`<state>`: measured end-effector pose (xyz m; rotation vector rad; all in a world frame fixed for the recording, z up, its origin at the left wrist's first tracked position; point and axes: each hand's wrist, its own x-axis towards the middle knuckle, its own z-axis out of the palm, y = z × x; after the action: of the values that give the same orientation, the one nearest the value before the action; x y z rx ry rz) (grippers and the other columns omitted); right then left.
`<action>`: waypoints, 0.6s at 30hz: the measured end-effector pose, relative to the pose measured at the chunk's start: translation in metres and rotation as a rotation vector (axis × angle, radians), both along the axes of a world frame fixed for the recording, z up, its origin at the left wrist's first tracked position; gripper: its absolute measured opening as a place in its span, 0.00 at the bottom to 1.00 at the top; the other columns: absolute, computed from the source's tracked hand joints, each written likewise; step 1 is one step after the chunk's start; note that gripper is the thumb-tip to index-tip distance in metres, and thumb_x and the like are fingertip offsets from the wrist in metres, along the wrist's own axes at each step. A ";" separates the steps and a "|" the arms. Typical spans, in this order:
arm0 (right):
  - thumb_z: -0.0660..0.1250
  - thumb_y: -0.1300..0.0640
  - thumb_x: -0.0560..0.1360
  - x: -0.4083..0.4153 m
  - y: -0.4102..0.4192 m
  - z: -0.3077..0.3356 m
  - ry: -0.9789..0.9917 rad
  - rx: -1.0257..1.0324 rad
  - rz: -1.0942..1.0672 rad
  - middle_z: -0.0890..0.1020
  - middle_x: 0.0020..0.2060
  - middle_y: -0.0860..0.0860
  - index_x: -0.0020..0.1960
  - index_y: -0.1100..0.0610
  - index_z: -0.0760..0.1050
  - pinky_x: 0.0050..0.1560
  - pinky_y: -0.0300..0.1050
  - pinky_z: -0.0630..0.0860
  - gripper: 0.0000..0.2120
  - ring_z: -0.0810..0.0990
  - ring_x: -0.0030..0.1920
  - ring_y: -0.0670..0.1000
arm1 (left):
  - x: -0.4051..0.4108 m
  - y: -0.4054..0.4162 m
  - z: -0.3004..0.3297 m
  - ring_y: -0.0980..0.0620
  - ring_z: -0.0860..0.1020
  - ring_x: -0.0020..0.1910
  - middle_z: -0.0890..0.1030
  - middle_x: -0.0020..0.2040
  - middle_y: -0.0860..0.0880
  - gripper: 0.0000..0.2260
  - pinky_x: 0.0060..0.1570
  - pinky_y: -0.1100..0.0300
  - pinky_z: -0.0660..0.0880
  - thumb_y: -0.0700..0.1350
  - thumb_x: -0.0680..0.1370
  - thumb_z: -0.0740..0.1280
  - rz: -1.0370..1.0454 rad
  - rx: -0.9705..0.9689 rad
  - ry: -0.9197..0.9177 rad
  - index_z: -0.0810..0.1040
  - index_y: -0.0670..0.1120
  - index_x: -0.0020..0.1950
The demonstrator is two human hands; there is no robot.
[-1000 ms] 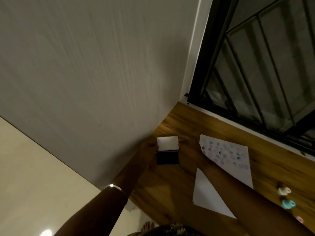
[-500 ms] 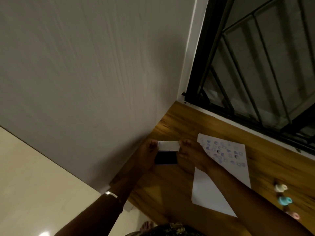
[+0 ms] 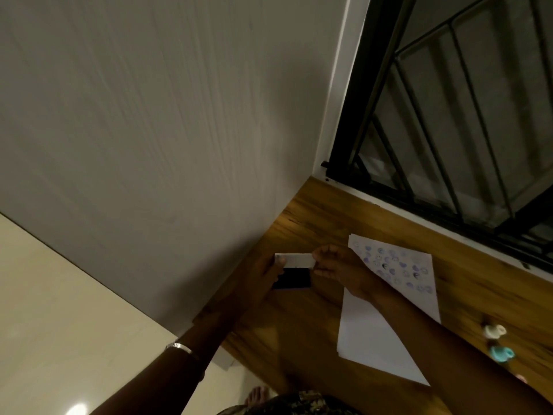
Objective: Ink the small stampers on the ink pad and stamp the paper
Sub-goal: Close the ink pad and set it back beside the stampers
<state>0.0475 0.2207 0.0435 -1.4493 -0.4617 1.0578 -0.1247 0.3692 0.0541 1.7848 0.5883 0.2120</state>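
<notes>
A dark ink pad (image 3: 294, 278) lies on the wooden table (image 3: 314, 319) with its white lid (image 3: 296, 260) hinged up and tilted over it. My left hand (image 3: 263, 275) grips the left end of the pad and lid. My right hand (image 3: 335, 266) pinches the right edge of the lid. A white paper (image 3: 398, 283) covered with several purple and blue stamp marks lies just right of the pad, under my right forearm. Small stampers, a white one (image 3: 493, 330) and a teal one (image 3: 501, 353), rest at the table's right side.
A grey wall (image 3: 164, 130) rises directly left of the pad. A black-barred window (image 3: 449, 115) runs along the table's far edge. The table's near edge drops to a pale tiled floor (image 3: 59, 310), where a bare foot (image 3: 257, 396) shows.
My right hand came off the paper and took hold of the ink pad's lid. The lid has tipped down from upright toward the pad. My left hand stays on the pad.
</notes>
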 end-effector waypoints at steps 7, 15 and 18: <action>0.71 0.49 0.71 -0.001 -0.001 0.001 0.010 -0.001 0.059 0.85 0.51 0.50 0.48 0.50 0.81 0.50 0.41 0.80 0.08 0.82 0.56 0.52 | 0.002 0.011 -0.015 0.52 0.83 0.48 0.83 0.51 0.46 0.16 0.49 0.60 0.81 0.55 0.81 0.59 0.085 -0.134 0.019 0.77 0.46 0.59; 0.72 0.47 0.71 0.003 0.002 0.008 0.170 -0.166 0.227 0.83 0.54 0.58 0.60 0.58 0.75 0.53 0.47 0.81 0.22 0.82 0.57 0.58 | 0.006 0.023 -0.032 0.54 0.85 0.44 0.82 0.48 0.52 0.10 0.44 0.60 0.81 0.60 0.76 0.65 0.108 -0.161 0.030 0.81 0.57 0.49; 0.72 0.51 0.71 0.002 0.000 0.017 0.101 -0.180 0.308 0.82 0.56 0.57 0.58 0.56 0.76 0.58 0.47 0.79 0.19 0.81 0.58 0.55 | 0.007 0.025 -0.033 0.59 0.84 0.42 0.83 0.45 0.54 0.11 0.40 0.66 0.79 0.55 0.77 0.66 0.020 -0.078 0.075 0.83 0.53 0.54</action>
<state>0.0497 0.2205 0.0603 -1.5033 -0.5393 1.4426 -0.1179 0.3938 0.0212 1.7183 0.6593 0.1343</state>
